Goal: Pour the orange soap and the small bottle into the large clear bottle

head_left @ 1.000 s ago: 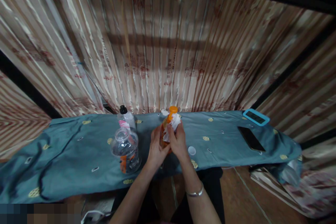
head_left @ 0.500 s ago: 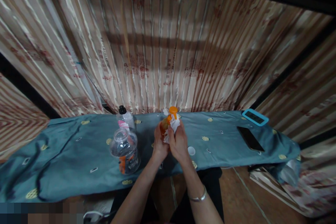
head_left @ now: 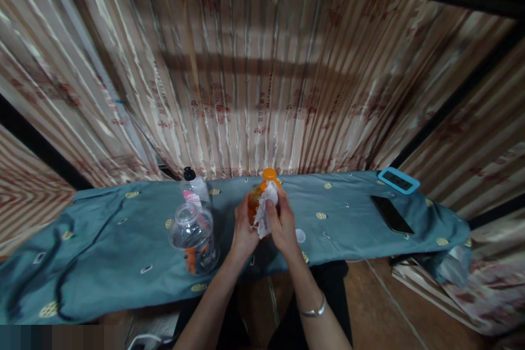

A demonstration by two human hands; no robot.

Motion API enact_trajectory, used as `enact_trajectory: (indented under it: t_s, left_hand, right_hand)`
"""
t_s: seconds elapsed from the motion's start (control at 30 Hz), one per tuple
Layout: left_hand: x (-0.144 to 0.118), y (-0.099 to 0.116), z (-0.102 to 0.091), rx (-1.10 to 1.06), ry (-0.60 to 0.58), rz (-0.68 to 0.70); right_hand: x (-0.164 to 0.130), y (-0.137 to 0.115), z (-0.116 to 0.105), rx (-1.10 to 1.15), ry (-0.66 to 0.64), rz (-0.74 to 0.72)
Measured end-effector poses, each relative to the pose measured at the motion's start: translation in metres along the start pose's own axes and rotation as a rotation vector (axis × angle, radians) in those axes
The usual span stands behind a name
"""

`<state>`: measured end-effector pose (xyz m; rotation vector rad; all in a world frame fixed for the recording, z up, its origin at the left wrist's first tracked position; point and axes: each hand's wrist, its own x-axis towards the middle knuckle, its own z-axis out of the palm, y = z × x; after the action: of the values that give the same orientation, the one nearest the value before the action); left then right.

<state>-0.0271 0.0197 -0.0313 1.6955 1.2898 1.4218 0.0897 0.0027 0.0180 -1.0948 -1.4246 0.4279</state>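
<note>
Since a second ago our crumpled white tissue [head_left: 262, 212] has slid down from the orange cap to the body of the orange plastic bottle [head_left: 255, 202], which we hold upright over the teal-clothed surface [head_left: 102, 240]. Left of that bottle stand a clear open bottle [head_left: 193, 236] and a black-capped one [head_left: 194, 188]. Our left hand [head_left: 243, 232] fingers clasp the bottle; our right hand [head_left: 282, 225] fingers pinch the tissue against it. Right of it lie a white cap [head_left: 300, 235] and a black phone [head_left: 391, 214].

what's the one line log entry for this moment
left hand: grips orange bottle | right hand: presses white tissue on it | beside: clear bottle, loose cap
</note>
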Motion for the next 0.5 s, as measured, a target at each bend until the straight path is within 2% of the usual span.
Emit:
enact_trajectory:
  t_s: [0.17, 0.23, 0.37, 0.5]
  left_hand:
    - [0.013, 0.005, -0.005, 0.048, 0.027, -0.065]
    - [0.016, 0.006, 0.0, -0.036, 0.03, -0.103]
    - [0.015, 0.004, 0.013, -0.354, -0.046, -0.147]
    - [0.013, -0.002, 0.018, -0.39, -0.041, -0.135]
  right_hand:
    - [0.015, 0.004, -0.003, 0.083, -0.086, 0.0]
    - [0.015, 0.005, -0.002, 0.103, -0.055, 0.021]
    - [0.013, 0.009, 0.005, 0.132, 0.048, 0.119]
    - [0.005, 0.025, 0.015, 0.198, 0.125, 0.248]
